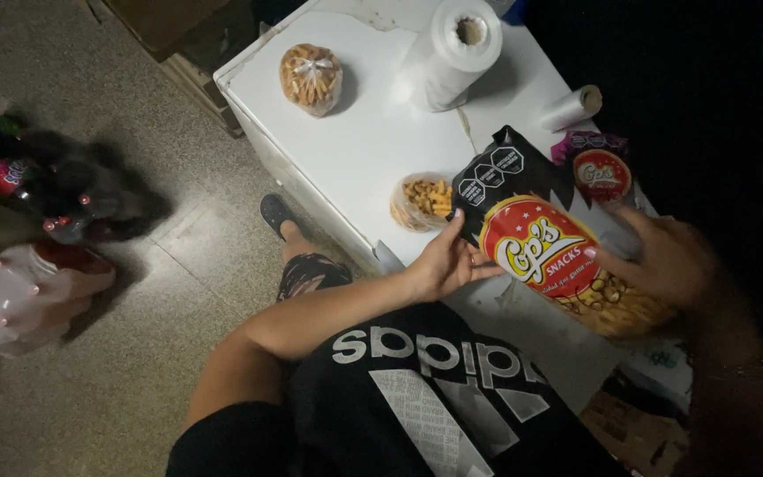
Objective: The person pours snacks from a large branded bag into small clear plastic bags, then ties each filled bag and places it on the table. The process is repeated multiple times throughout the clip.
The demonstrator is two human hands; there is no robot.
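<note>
Snack bag [558, 256] in both hands, held over the near edge of the white table [373, 132]: black top, red round badge in the middle, clear lower part showing orange-yellow snack pieces. My left hand [446, 262] grips the bag's left edge, thumb up along the black side, fingers curled under it. My right hand [664, 261] holds the right side, fingertips pressed flat on the front near the badge, the rest of the hand dim against the dark. Bag is tilted, its top corner pointing up and away from me. Just behind its top right corner lies a second, smaller packet [598, 168], purple-edged with a red round badge, resting on the table. Just left of my left hand sits a small clear bag of the same orange snacks [421, 201], touching or nearly touching the big bag; cannot tell which. Farther back on the table: a tied clear bag of snack sticks [311, 78], a roll of clear plastic bags [457, 53] standing on end, and a small thin roll [573, 107] lying on its side. Off to the left on the floor, a blurred dark shape and some pale plastic bottles [19, 296], too blurred to tell more.
</note>
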